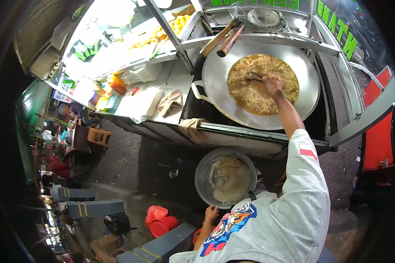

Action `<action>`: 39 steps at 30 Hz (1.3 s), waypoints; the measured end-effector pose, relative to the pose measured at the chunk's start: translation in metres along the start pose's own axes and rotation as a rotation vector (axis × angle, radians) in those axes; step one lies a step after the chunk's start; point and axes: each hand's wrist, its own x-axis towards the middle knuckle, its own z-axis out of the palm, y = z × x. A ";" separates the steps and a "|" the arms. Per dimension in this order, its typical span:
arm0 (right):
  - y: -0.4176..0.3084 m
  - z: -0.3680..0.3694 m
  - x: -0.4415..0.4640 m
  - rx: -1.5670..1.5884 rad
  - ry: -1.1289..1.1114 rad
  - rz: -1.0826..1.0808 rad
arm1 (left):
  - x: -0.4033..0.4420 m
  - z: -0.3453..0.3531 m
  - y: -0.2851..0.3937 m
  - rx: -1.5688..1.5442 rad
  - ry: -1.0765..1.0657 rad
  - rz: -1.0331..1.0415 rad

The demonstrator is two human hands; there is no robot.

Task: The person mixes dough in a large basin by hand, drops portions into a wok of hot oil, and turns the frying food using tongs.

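Note:
My right hand [273, 85] is closed around metal tongs [255, 77], held over a large silver wok [215, 74]. The tips of the tongs reach into bubbling oil full of pale, stringy frying pieces [254, 98]. My left hand [211, 214] is low, beside the near rim of a grey basin [199, 179]. Its fingers are curled, and whether they grip anything is hidden. Inside the basin lies pale, floury material [228, 179].
Two wooden handles [221, 39] jut over the wok's back left rim, near wire strainers [263, 17]. A cloth [192, 128] hangs on the cart's front edge. A glass case with fried food [175, 26] stands left. A red bucket [163, 226] and grey bench [162, 245] are below.

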 end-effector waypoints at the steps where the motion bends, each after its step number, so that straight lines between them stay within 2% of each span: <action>1: 0.003 0.003 0.007 0.011 -0.064 0.065 | 0.006 -0.001 -0.003 0.012 0.004 -0.007; 4: 0.027 -0.018 -0.004 0.246 -0.135 0.226 | 0.014 0.000 -0.011 0.034 -0.001 -0.028; 8: 0.067 -0.072 -0.018 0.630 -0.499 0.434 | 0.024 0.002 -0.024 0.059 -0.026 -0.008; 9: 0.074 -0.082 -0.022 0.679 -0.524 0.479 | 0.026 0.003 -0.025 0.073 -0.031 0.000; 12: 0.111 -0.057 -0.012 0.606 -0.418 0.397 | 0.019 0.006 -0.014 0.054 -0.028 -0.004; 13: 0.098 -0.080 -0.021 0.580 -0.366 0.382 | 0.023 0.006 -0.014 0.047 -0.032 -0.021; 16: 0.060 -0.101 -0.022 0.300 -0.214 0.265 | 0.025 0.006 -0.009 0.064 -0.041 -0.057; 17: 0.057 -0.074 -0.006 0.066 -0.242 0.190 | 0.023 0.006 -0.004 0.092 -0.040 -0.053; 20: 0.030 -0.009 0.007 -0.122 0.364 -0.021 | 0.030 0.006 -0.003 0.143 -0.033 -0.012; 24: 0.017 0.042 0.059 0.078 0.060 0.230 | 0.020 0.010 0.016 0.152 -0.004 0.029; 28: 0.009 0.000 0.067 -0.037 -0.409 0.238 | 0.010 0.015 0.023 0.138 0.002 0.021; 29: 0.011 -0.013 0.066 -0.006 -0.430 0.248 | 0.005 0.015 0.025 0.129 0.009 0.009; 32: 0.034 -0.049 0.035 0.306 -0.201 0.320 | -0.006 0.020 0.028 0.092 0.010 -0.025; 33: 0.068 0.002 0.054 0.305 -0.108 0.280 | -0.002 0.020 0.021 0.076 0.007 -0.032; 36: 0.113 -0.028 0.017 0.941 -0.379 0.238 | 0.012 0.021 -0.007 0.061 -0.021 -0.047; 39: 0.110 -0.064 -0.007 0.617 -0.370 0.478 | 0.026 0.023 -0.022 0.068 -0.024 -0.047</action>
